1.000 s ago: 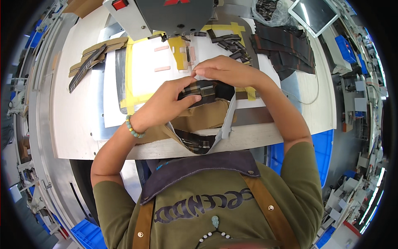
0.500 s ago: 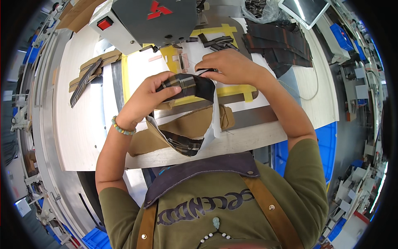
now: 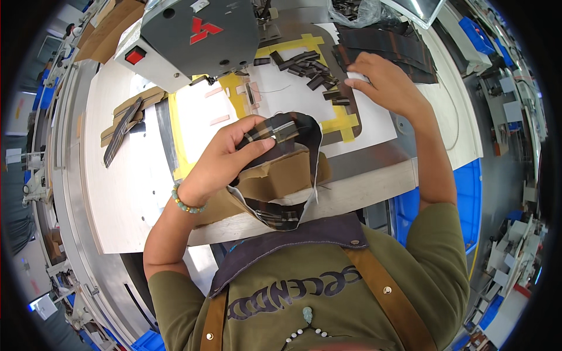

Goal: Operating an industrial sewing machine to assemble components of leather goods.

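Left fingers point(image 3: 246, 124) pinch plaid band point(image 3: 287, 131) under thumb point(image 3: 257, 150), in front of sewing machine point(image 3: 213, 44); right fingers point(image 3: 372, 63) parted, released, to machine's right.

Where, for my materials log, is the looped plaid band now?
Near the head view's centre, the looped plaid band is held in the left hand, by the table's front edge.

Matt plaid cloth band point(image 3: 285, 131), smooth grey machine housing point(image 3: 175, 47), glossy plastic bag point(image 3: 364, 15), pale wood-look tabletop point(image 3: 117, 210)
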`<control>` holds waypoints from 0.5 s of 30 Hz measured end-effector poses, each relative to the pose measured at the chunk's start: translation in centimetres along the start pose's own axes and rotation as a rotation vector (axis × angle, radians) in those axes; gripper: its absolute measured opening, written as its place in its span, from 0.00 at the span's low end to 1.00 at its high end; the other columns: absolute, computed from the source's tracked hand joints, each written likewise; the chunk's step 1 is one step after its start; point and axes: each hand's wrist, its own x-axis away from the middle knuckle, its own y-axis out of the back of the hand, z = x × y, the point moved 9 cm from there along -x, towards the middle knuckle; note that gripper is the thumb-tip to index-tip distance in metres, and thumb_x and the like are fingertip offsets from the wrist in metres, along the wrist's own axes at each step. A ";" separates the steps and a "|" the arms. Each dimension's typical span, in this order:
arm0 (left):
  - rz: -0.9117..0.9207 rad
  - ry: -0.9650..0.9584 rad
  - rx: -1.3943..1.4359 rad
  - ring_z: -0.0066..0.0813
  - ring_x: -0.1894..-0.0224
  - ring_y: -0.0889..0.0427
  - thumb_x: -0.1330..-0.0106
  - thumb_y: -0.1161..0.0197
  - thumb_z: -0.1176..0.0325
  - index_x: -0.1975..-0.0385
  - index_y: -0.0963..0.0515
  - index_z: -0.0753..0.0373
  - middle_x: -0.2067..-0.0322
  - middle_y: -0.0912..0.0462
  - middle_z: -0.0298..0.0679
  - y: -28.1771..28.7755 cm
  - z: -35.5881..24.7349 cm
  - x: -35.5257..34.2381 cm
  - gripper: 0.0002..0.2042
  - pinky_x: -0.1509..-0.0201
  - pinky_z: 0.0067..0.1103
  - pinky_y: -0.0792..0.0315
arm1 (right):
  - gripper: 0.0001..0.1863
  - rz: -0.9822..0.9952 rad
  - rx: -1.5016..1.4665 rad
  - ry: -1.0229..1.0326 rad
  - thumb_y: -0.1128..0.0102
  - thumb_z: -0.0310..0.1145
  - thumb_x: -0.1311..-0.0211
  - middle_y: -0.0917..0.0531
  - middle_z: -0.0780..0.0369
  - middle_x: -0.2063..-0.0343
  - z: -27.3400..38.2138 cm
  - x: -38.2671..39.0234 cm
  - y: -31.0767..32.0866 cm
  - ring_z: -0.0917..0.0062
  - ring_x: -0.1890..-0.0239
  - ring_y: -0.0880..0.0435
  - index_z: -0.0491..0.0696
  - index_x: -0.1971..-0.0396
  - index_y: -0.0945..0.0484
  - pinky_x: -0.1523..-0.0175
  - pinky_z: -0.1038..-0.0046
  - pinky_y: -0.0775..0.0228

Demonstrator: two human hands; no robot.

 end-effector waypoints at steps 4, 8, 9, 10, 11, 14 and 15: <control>0.051 -0.085 -0.264 0.12 0.56 0.22 0.21 0.36 0.67 0.40 0.21 0.66 0.56 0.15 0.29 -3.9 -3.8 -1.4 0.14 0.49 0.17 0.26 | 0.28 0.052 -1.001 0.059 0.35 0.45 0.23 0.14 0.60 0.44 5.2 3.8 0.4 0.74 0.46 0.14 0.45 0.31 0.22 0.41 0.69 0.23; 0.069 -0.388 -0.325 0.20 0.54 0.20 0.19 0.38 0.66 0.38 0.21 0.65 0.58 0.13 0.36 -7.4 -6.4 -2.1 0.16 0.45 0.22 0.25 | 0.22 0.004 -1.094 -0.072 0.35 0.38 0.23 0.10 0.61 0.52 5.9 9.3 3.0 0.81 0.48 0.14 0.45 0.36 0.18 0.40 0.74 0.24; 0.079 -0.384 -0.329 0.20 0.54 0.20 0.19 0.38 0.66 0.38 0.21 0.65 0.58 0.13 0.36 -7.5 -6.1 -2.3 0.16 0.45 0.22 0.25 | 0.20 -0.130 -1.029 -0.148 0.35 0.37 0.24 0.10 0.60 0.53 3.7 11.5 4.6 0.81 0.49 0.14 0.44 0.38 0.16 0.40 0.75 0.24; -0.005 -0.505 -0.344 0.25 0.55 0.17 0.21 0.36 0.67 0.39 0.20 0.66 0.57 0.12 0.40 -6.7 -6.6 -2.4 0.16 0.46 0.24 0.24 | 0.17 -0.213 -1.049 -0.276 0.36 0.35 0.25 0.10 0.60 0.52 1.0 14.4 6.0 0.78 0.47 0.13 0.43 0.43 0.13 0.38 0.75 0.25; -0.052 -0.637 -0.339 0.30 0.55 0.15 0.23 0.34 0.68 0.39 0.20 0.66 0.56 0.11 0.44 -6.5 -7.7 -2.6 0.17 0.47 0.26 0.22 | 0.17 -0.281 -0.979 -0.457 0.38 0.33 0.26 0.10 0.59 0.51 -1.3 19.1 8.2 0.77 0.47 0.13 0.43 0.43 0.13 0.36 0.75 0.26; -0.040 -0.564 -0.467 0.31 0.51 0.12 0.24 0.35 0.72 0.41 0.17 0.66 0.52 0.10 0.43 -4.3 -6.6 -3.6 0.15 0.44 0.25 0.22 | 0.18 -0.456 -0.740 -0.706 0.44 0.31 0.22 0.10 0.60 0.50 -7.0 30.9 12.3 0.77 0.46 0.13 0.40 0.41 0.15 0.36 0.75 0.27; -0.035 -0.525 -0.453 0.29 0.52 0.12 0.24 0.36 0.73 0.45 0.15 0.67 0.53 0.09 0.42 -3.5 -6.1 -3.6 0.12 0.45 0.24 0.22 | 0.18 -0.421 -0.678 -0.773 0.43 0.33 0.20 0.10 0.61 0.50 -8.5 33.5 12.7 0.78 0.47 0.14 0.40 0.40 0.16 0.36 0.75 0.27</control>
